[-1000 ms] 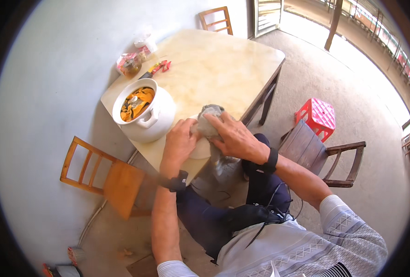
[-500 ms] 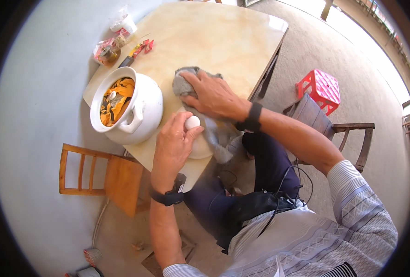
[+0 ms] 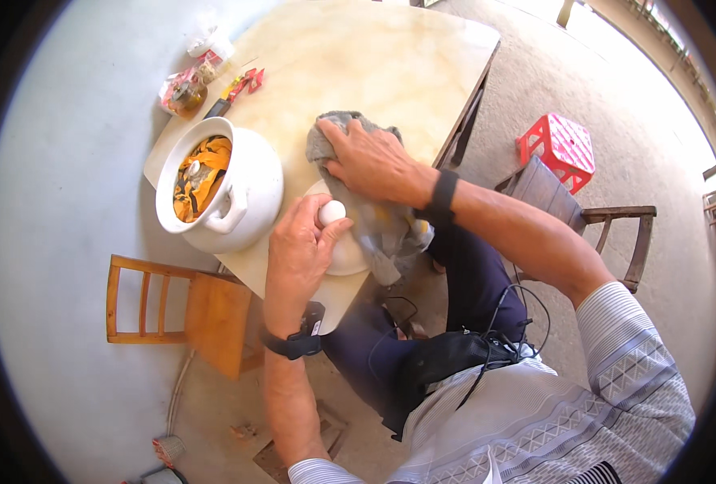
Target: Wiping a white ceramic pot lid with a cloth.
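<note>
Up close, lid (image 3: 348, 246): smooth white ceramic, round, lying at the near table edge beside the pot.
Left hand (image 3: 300, 250): fingers closed around the lid's rounded knob.
Right hand (image 3: 374, 161): palm pressed flat on a crumpled grey cloth (image 3: 334, 133), nothing clasped.
Pot (image 3: 249, 189): glossy white, bulbous, orange scraps inside.
Table (image 3: 390, 56): pale, mottled, stone-like top.
Chair (image 3: 189, 310): slatted orange wood.

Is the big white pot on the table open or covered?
Open: the white pot has no lid on, its orange contents show, and the left hand holds the lid's knob.

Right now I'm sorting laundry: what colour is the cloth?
Grey cloth, under the right hand; head view.
</note>
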`<act>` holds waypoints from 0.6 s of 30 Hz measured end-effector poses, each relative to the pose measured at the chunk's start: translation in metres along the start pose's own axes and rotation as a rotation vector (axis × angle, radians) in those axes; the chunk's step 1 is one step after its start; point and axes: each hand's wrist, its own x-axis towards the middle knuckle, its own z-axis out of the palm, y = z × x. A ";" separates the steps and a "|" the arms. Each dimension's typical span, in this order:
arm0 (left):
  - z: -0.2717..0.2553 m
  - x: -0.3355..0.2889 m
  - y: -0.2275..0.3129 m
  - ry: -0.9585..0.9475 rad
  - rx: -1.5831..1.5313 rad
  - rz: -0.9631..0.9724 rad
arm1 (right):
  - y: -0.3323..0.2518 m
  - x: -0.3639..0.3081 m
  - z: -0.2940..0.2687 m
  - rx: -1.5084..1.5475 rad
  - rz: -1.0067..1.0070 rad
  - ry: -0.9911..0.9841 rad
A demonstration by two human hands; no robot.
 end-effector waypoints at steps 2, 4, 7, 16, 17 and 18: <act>0.003 -0.001 -0.001 0.028 0.015 0.024 | -0.001 0.013 -0.001 -0.002 -0.019 0.053; 0.008 -0.002 -0.002 0.072 0.058 0.078 | 0.000 0.014 -0.008 0.032 0.029 -0.025; 0.012 -0.008 -0.004 0.125 0.135 0.099 | 0.018 -0.004 -0.004 0.242 -0.058 0.087; 0.004 -0.011 0.007 0.061 0.243 0.023 | -0.018 -0.128 -0.007 -0.009 -0.378 0.080; 0.003 -0.011 0.009 0.046 0.224 0.005 | -0.023 -0.134 -0.004 -0.036 -0.369 0.077; 0.001 -0.010 0.010 0.031 0.204 -0.013 | -0.016 -0.126 -0.005 -0.024 -0.368 0.088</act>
